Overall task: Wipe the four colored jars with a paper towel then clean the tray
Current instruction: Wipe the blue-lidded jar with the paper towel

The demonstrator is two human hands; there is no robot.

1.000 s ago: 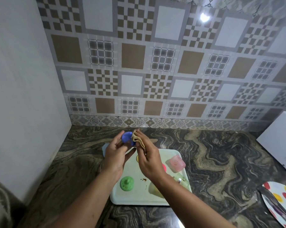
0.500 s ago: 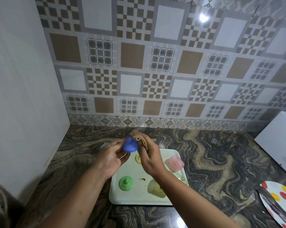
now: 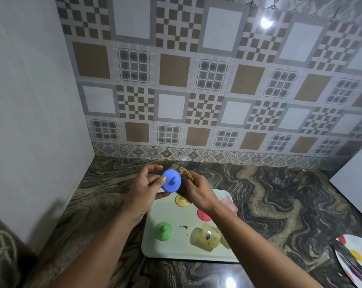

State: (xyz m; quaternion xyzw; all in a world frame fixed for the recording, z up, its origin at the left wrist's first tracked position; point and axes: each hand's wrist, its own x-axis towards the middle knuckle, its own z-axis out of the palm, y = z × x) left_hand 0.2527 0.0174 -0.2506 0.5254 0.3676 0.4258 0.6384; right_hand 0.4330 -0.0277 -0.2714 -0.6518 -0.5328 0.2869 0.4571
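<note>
My left hand (image 3: 143,189) pinches a blue lid (image 3: 171,181) with a knob, held above the far end of a pale green tray (image 3: 167,249). My right hand (image 3: 196,189) grips a folded brownish paper towel (image 3: 186,173) just behind the lid's right edge. On the tray lie a green lid (image 3: 163,230), a yellow lid (image 3: 182,201), a red lid (image 3: 204,215), a yellow jar (image 3: 206,236) on its side and a pink jar (image 3: 230,204) partly hidden by my right arm. A brown stain (image 3: 184,226) marks the tray's middle.
The tray sits on a dark marbled counter (image 3: 280,204) in a corner, with a white wall on the left and a tiled wall behind. A white box (image 3: 355,183) stands at the right. A spotted plate (image 3: 357,256) lies at the front right edge.
The blue lid has turned in my left hand so that its knob now faces me. The paper towel has slid from its near side to behind its right edge.
</note>
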